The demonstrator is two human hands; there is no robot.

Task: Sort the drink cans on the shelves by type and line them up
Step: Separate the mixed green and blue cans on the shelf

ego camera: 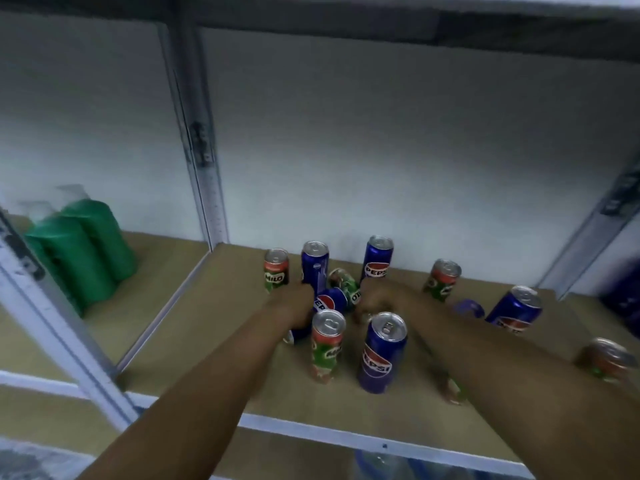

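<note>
Blue Pepsi and green-and-red Milo cans stand mixed on the brown shelf board (pixel 214 327). My left hand (pixel 294 304) grips a Pepsi can (pixel 330 300) that lies tilted in the middle of the group. My right hand (pixel 377 299) curls its fingers round the lower end of a tilted Milo can (pixel 346 282) right beside it. Upright at the back are a Milo can (pixel 276 270) and two Pepsi cans (pixel 314 265) (pixel 377 259). In front stand a Milo can (pixel 327 344) and a Pepsi can (pixel 381 351).
To the right are a Milo can (pixel 443 278), a Pepsi can (pixel 516 310) and another Milo can (pixel 606 358), with one more partly hidden under my right forearm. Green bottles (pixel 79 251) fill the left bay beyond the metal post (pixel 204 150). The white shelf edge (pixel 311 427) runs along the front.
</note>
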